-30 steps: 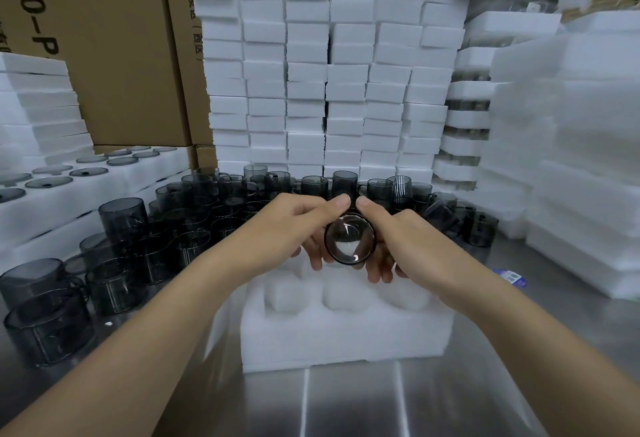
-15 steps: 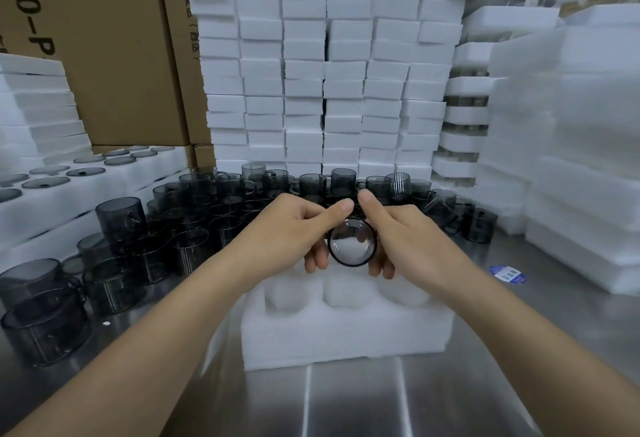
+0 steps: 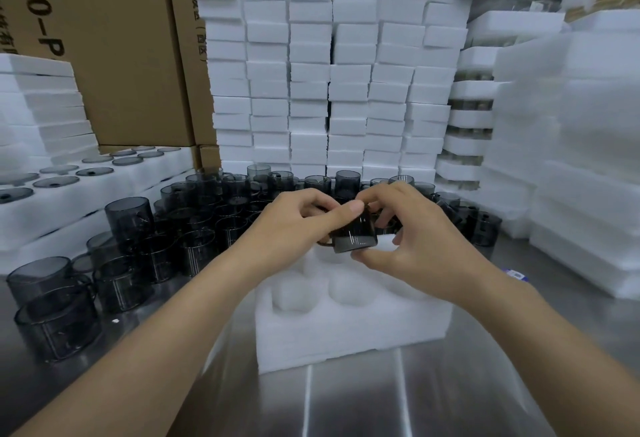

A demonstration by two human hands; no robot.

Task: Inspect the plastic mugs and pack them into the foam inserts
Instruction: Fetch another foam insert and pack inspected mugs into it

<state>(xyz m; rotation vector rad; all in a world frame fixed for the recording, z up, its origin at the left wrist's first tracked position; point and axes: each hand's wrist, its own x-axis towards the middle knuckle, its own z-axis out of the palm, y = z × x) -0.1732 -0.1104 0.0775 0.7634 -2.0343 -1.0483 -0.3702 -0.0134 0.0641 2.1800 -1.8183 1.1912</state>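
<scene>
A smoky grey transparent plastic mug (image 3: 356, 235) hangs above the far side of a white foam insert (image 3: 349, 329) with round empty pockets. My left hand (image 3: 298, 225) grips it from the left, thumb across its top. My right hand (image 3: 412, 239) pinches it from the right, thumb under its lower edge. The mug's side wall faces me and its handle points left. A crowd of several more grey mugs (image 3: 194, 215) covers the steel table behind and to the left.
Tall stacks of white foam blocks (image 3: 311, 73) rise behind the mugs, with more foam stacks (image 3: 571, 159) on the right. Filled foam trays (image 3: 69, 187) lie at the left. Cardboard boxes (image 3: 114, 38) stand at the back. The steel table (image 3: 381, 402) lies in front.
The mug has been turned in both hands: earlier its round opening faced me, now its side wall does. My fingers have shifted around it and it sits slightly lower over the insert.
</scene>
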